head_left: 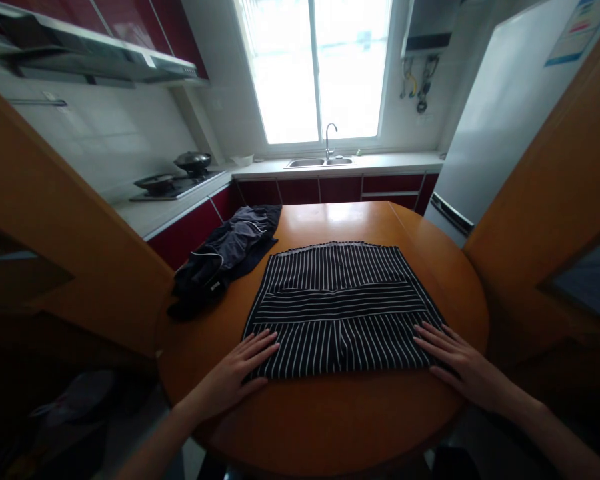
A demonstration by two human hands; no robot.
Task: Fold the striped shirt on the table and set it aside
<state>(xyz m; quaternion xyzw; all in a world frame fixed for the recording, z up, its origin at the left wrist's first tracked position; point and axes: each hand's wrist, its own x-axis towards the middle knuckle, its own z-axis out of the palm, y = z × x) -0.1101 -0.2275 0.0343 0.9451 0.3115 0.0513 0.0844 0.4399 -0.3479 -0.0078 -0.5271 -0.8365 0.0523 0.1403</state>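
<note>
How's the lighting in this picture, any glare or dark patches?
Head view: the window is blown out to white; head view: a pale glare lies on the table's far end; head view: lower corners are dark, but the garment's stripes read clearly.

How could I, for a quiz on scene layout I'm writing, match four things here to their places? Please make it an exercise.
1. Left hand
2. Right hand
3. Dark clothing pile
4. Faucet

A. At the sink
B. On the striped garment's near right part
C. On the table's left side
D. On the garment's near left part

Pairs: 1-D, 2-B, 3-C, 4-A.
</note>
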